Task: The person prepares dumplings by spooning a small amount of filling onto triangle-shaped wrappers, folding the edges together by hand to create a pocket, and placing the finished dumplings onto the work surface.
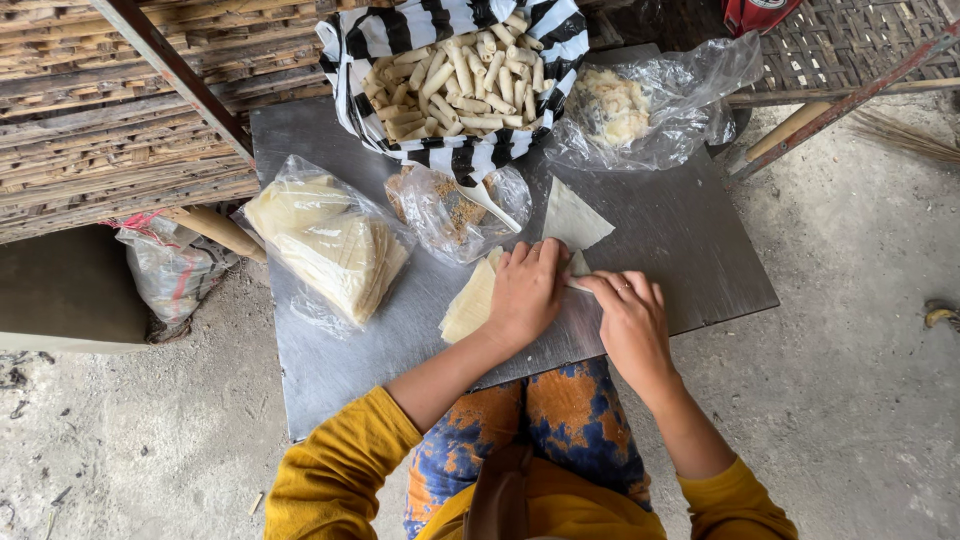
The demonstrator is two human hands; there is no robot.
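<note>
— Head view looks straight down on the metal tabletop [680,250]. How many bags do you count?

— Four on the top. One black-and-white striped bag [455,40] heaped with finished rolls [455,85], too many to count. One clear bag of filling [640,105] at the far right. One small clear bag of crumbly mix [450,205] with a single white spoon [488,203] in it. One clear bag of stacked wrappers [325,245] on the left.

— And loose wrappers?

— One triangular sheet [572,218] lying flat, and one small loose stack [470,300] partly under the left hand.

— The hands?

— Two. The left hand [525,290] lies palm down, fingers curled over the wrapper being rolled [578,270]. The right hand [630,315] pinches the same piece from the right, fingertips closed on its end.

— So where does it sit?

— Between both sets of fingertips, on the tabletop just below the triangular sheet, mostly hidden by the fingers.
</note>
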